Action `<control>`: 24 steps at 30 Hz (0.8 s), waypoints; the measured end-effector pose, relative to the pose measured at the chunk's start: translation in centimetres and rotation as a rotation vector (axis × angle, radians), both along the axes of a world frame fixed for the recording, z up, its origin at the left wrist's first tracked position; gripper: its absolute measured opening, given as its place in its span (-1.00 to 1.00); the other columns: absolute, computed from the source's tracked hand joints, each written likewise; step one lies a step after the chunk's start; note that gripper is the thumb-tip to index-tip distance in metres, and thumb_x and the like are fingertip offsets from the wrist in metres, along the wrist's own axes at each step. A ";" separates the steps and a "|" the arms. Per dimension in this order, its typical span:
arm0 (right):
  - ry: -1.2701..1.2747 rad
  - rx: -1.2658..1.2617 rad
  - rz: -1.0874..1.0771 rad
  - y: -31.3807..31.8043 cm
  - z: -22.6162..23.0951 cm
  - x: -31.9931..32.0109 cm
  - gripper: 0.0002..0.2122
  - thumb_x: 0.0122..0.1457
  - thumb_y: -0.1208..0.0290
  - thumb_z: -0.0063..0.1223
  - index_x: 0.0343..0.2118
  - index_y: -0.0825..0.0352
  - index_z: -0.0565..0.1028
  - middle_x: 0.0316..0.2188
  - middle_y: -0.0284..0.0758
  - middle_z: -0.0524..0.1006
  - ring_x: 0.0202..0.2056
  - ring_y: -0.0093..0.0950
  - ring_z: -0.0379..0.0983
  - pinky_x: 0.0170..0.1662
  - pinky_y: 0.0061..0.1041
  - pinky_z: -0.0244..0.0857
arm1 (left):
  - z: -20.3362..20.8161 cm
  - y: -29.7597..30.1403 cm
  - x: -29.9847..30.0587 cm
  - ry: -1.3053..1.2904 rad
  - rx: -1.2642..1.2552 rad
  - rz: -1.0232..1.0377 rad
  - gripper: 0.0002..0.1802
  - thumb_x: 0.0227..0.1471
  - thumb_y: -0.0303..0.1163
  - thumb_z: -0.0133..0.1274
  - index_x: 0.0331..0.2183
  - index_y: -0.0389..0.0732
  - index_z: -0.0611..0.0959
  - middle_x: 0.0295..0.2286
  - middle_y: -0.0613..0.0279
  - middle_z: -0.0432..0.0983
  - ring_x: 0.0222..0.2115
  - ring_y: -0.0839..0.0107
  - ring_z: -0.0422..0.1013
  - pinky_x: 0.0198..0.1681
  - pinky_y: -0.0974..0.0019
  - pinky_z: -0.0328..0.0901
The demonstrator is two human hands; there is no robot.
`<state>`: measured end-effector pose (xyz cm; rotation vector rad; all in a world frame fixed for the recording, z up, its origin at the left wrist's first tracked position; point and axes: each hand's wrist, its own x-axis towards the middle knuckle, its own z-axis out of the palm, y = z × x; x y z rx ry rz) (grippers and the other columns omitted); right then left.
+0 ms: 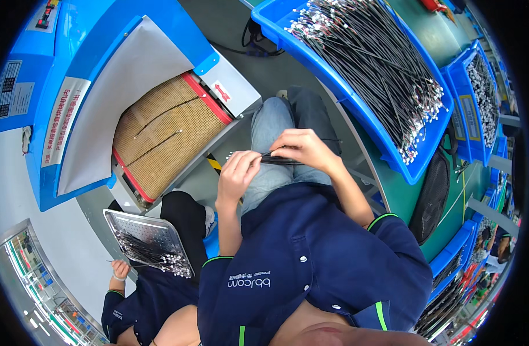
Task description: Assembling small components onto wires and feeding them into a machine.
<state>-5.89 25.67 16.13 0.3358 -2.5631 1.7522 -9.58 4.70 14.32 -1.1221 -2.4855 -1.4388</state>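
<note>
Your left hand (239,173) and right hand (304,147) hide much of the black cable bundle (286,161), its strands too packed to count; it sits right of the mesh belt (166,127). Your left, nearer that belt, curls around one end; your right, farther off, pinches it between thumb and fingers

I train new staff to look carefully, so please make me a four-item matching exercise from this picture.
1. Cable bundle
2. Metal tray
3. Mesh belt
4. Biggest bin

A. Tan with red edges
B. Held in the left hand and right hand
C. Blue, upper right
D. Silver, lower left

Pairs: 1-B, 2-D, 3-A, 4-C
</note>
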 end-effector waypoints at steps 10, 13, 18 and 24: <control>-0.101 0.001 0.051 -2.3 -0.5 -3.2 -0.90 0.00 0.49 0.20 -0.41 0.38 0.56 -0.49 -0.29 0.52 -0.47 -0.43 0.48 -0.42 -0.51 0.33 | -0.8 -2.6 -3.4 0.044 -0.014 0.002 -0.79 -0.19 -0.65 0.18 -0.39 -0.28 0.58 -0.46 0.15 0.52 -0.46 0.27 0.47 -0.42 0.31 0.37; -0.154 0.117 0.076 -1.5 -0.7 -3.8 -0.88 0.02 0.47 0.17 -0.38 0.38 0.54 -0.47 -0.26 0.52 -0.44 -0.36 0.49 -0.38 -0.48 0.33 | -0.5 -4.2 -3.6 -0.028 -0.086 0.089 -0.82 -0.18 -0.61 0.18 -0.41 -0.28 0.57 -0.46 0.14 0.51 -0.46 0.23 0.46 -0.39 0.27 0.37; -0.173 0.250 -0.045 2.8 -0.4 -3.2 -0.88 0.02 0.48 0.16 -0.38 0.38 0.54 -0.44 -0.26 0.54 -0.36 -0.35 0.49 -0.30 -0.46 0.35 | -1.1 -9.4 -4.2 -0.122 -0.172 0.289 -0.87 -0.11 -0.58 0.15 -0.40 -0.28 0.58 -0.46 0.15 0.51 -0.47 0.29 0.46 -0.38 0.31 0.36; -0.161 0.168 -0.072 4.9 1.0 -2.2 -0.87 0.01 0.52 0.16 -0.34 0.37 0.54 -0.43 -0.30 0.54 -0.36 -0.40 0.49 -0.32 -0.49 0.35 | -0.7 -11.1 -3.4 -0.143 -0.206 0.407 -0.89 -0.09 -0.57 0.14 -0.41 -0.30 0.56 -0.48 0.18 0.49 -0.50 0.36 0.42 -0.39 0.37 0.33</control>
